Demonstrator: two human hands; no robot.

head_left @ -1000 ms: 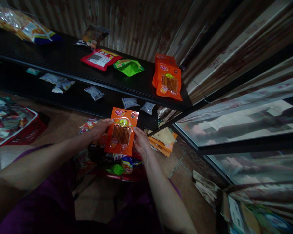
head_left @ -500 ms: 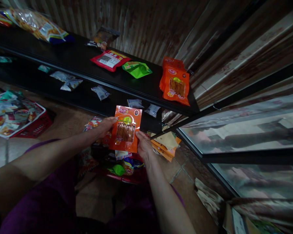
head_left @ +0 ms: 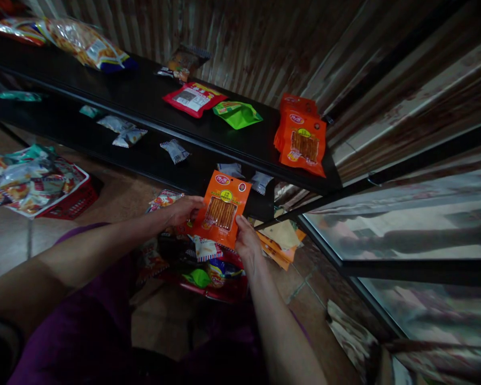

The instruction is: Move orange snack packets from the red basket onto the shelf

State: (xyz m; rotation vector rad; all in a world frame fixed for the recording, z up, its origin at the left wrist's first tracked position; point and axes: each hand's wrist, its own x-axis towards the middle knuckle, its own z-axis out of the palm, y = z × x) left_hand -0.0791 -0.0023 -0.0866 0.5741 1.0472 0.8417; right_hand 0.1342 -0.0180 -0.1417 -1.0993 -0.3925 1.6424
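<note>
An orange snack packet [head_left: 215, 231], with a clear window showing brown sticks, is held up tilted in front of me. My right hand [head_left: 246, 238] pinches its lower right edge, thumb on the front. At the upper left edge is my left hand [head_left: 187, 209], its fingers curled and partly hidden at the packet's side. Below the packet stands a red basket [head_left: 220, 293] holding mixed snack bags, among them a green one [head_left: 198, 277] and a blue one [head_left: 225, 268]. A stack of matching orange packets [head_left: 304, 133] lies at the right end of the black upper shelf [head_left: 144, 88].
A red packet [head_left: 194, 99] and a green packet [head_left: 238, 114] lie on the upper shelf, large snack bags [head_left: 86, 45] farther left. Small wrapped snacks [head_left: 175, 151] dot the lower shelf. Another filled red basket [head_left: 74, 200] stands left on the floor. Glass panels [head_left: 396, 230] are at right.
The packet has turned clockwise and its window now shows the sticks without glare. My left thumb has come off the packet's front. The whole view has shifted slightly.
</note>
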